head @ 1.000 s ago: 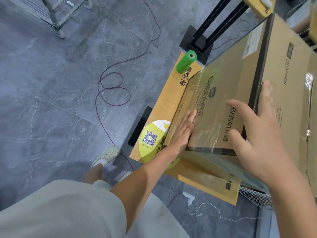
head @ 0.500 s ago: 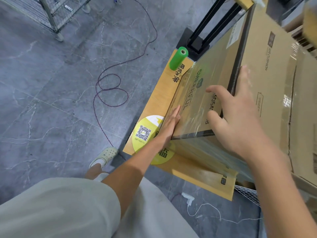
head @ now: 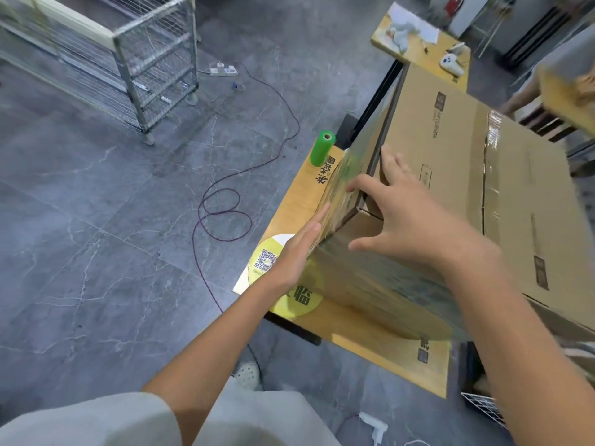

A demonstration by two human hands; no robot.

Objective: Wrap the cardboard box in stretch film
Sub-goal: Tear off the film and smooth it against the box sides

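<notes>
The box (head: 450, 188) sits on the worktop (head: 291, 201), filling most of its right part, with one corner turned toward the person. Greenish film (head: 386, 284) covers its near side and its left side; the top is bare cardboard with a tape seam. The left hand (head: 299, 252) lies flat against the film on the left side, low by the near corner, its fingers (head: 317, 220) straight, together and holding nothing. The right hand (head: 415, 226) is spread over the top near corner: some of its fingers (head: 391, 162) rest on the top along the left edge, the index reaches over that edge onto the filmed side, and the thumb sticks out in front of the near side; nothing is clasped. A green roll (head: 322, 148) stands tilted at the worktop's far left corner, just beside the box. A round yellow sticker (head: 267, 259) lies under the left wrist. On the floor (head: 96, 252) are a looped cable (head: 225, 204) and a wire cart (head: 145, 69).
</notes>
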